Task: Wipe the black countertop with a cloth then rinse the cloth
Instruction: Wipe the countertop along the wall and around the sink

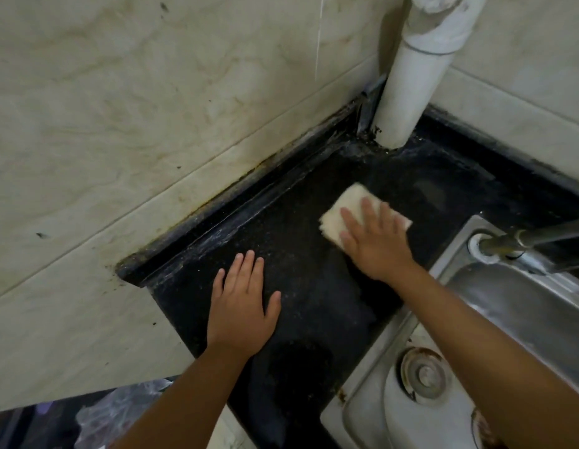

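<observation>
The right hand (pixel 375 244) pressed flat, fingers straight, on the pale cloth (pixel 340 212) near the back of the black counter (pixel 314 303), close to the white pipe (pixel 408 92). The left hand (pixel 241 306) lay flat and held nothing, near the counter's left edge. To wipe well, press evenly and reach the grimy back edge, which looked wet, maybe. The sink (pixel 508 306) sat just right. No writing showed.

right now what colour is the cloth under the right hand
Pale cream, almost off-white. The cloth shows best in the head view, against the black countertop.
</observation>
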Available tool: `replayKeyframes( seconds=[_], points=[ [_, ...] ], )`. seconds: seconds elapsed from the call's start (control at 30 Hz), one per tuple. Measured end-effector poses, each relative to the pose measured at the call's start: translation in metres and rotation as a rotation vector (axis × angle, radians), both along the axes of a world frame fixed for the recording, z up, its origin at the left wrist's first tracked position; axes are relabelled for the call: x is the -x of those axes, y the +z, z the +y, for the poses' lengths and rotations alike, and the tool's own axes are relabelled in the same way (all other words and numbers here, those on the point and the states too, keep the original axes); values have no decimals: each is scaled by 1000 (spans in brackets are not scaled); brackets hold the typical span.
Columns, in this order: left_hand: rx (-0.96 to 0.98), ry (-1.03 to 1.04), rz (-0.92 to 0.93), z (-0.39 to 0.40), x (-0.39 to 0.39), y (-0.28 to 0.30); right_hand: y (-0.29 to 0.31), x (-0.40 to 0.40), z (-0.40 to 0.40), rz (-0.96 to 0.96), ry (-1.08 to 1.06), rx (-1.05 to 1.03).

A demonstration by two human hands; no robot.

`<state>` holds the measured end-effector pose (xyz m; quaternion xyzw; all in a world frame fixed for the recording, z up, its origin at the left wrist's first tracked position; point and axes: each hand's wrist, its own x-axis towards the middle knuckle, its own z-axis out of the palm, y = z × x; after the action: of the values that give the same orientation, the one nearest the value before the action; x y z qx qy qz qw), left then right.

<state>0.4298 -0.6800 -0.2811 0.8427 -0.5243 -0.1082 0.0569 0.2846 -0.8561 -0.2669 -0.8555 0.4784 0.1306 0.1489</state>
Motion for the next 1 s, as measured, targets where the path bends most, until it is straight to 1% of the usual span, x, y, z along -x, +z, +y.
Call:
replayKeyframes(
  seconds=[0.1, 0.13, 0.2, 0.27, 0.33, 0.4, 0.5, 0.6, 0.67, 0.73, 0.83, 0.9, 1.0],
  points=[
    [-25, 3, -16, 0, 1, 2, 6, 39, -53, 29, -393, 17],
    [-18, 5, -20, 1, 1, 2, 9, 45, -69, 46, -476, 28],
    [-12, 5, -21, 0, 2, 0, 12, 45, -91, 80, -567, 27],
    [-13, 6, -21, -1, 3, 1, 13, 33, -103, 69, -599, -9],
    [-34, 4, -37, -2, 4, 2, 12, 14, -102, 38, -538, -12],
    [-61, 1, -52, -3, 3, 2, 10, -10, -88, -4, -393, 2],
    [-35, 2, -38, -2, 4, 1, 9, -40, -53, -35, -199, -22],
    [-44, 9, -19, -2, 3, 6, 7, -33, -13, -6, 24, -19],
    [-75, 25, -1, -6, 1, 12, 7, -8, -10, 24, 68, -14],
    [-38, 27, 27, -13, 2, 18, 11, 21, -26, 79, -54, 6],
    [60, -31, 85, -30, 10, 22, 16, 58, -63, 128, -351, 16],
    [35, -88, 79, -47, 12, 17, 19, 69, -83, 122, -480, 10],
    [-41, -174, 11, -61, 14, 10, 18, 59, -104, 61, -590, -16]
  ],
)
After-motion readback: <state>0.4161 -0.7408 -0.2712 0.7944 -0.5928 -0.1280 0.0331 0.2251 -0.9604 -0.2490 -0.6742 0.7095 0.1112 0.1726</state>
